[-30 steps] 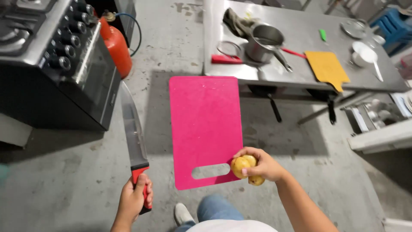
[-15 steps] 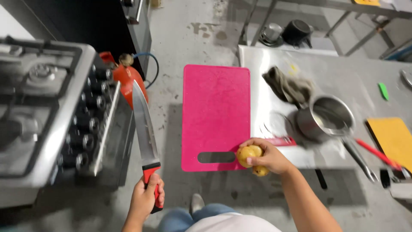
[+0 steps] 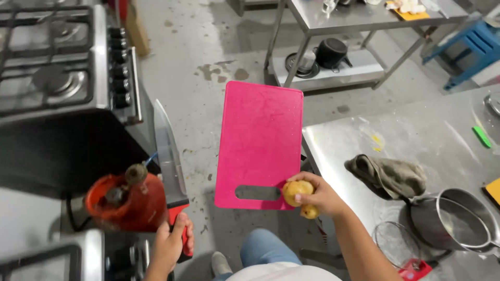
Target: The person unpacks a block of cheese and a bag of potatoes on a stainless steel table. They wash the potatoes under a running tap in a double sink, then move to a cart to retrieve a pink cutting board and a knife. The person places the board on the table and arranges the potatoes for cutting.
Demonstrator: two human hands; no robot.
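My right hand (image 3: pixel 319 195) grips the near corner of a pink cutting board (image 3: pixel 260 140) and, in the same grasp, two small yellow potatoes (image 3: pixel 298 193). The board is held flat out in front of me, above the concrete floor, its handle slot close to my fingers. My left hand (image 3: pixel 171 241) is closed around the red handle of a large kitchen knife (image 3: pixel 165 151), whose wide blade points away from me. The knife is apart from the board, to its left.
A red gas cylinder (image 3: pixel 125 202) stands just left of the knife hand, below a gas stove (image 3: pixel 57 67). On the steel table (image 3: pixel 416 140) to my right lie a grey cloth (image 3: pixel 388 176), a metal pot (image 3: pixel 458 218) and a strainer. Another steel table with pots underneath stands further back.
My view has swung round, so the stove, cylinder and table have shifted in the frame. Both hands keep the same hold on knife, board and potatoes.
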